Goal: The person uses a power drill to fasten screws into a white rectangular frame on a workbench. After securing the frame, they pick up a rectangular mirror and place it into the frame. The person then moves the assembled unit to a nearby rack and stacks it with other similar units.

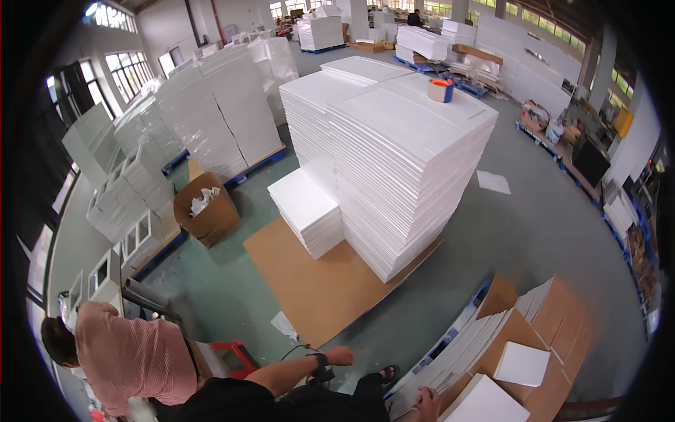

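My left hand (341,356), with a dark band on the wrist, hangs above the floor with its fingers curled in. Nothing shows in it. Low in the view, my right hand (427,404) has its fingers bent, beside a stack of white panels (485,402) lying on brown cardboard; whether it grips anything is hidden. Another white sheet (522,363) lies on the cardboard sheets (562,323) to the right. Ahead rises a tall stack of white panels (394,176), with a lower stack (306,204) against its left side. A tape roll (440,90) sits on top.
A brown cardboard sheet (302,288) lies under the stacks. At left stand a cardboard bin (211,211) with crumpled white scraps and wrapped white stacks (218,112) on pallets. A person in a striped pink top (133,359) is near a red stool (238,355). Loaded pallets (562,148) line the right.
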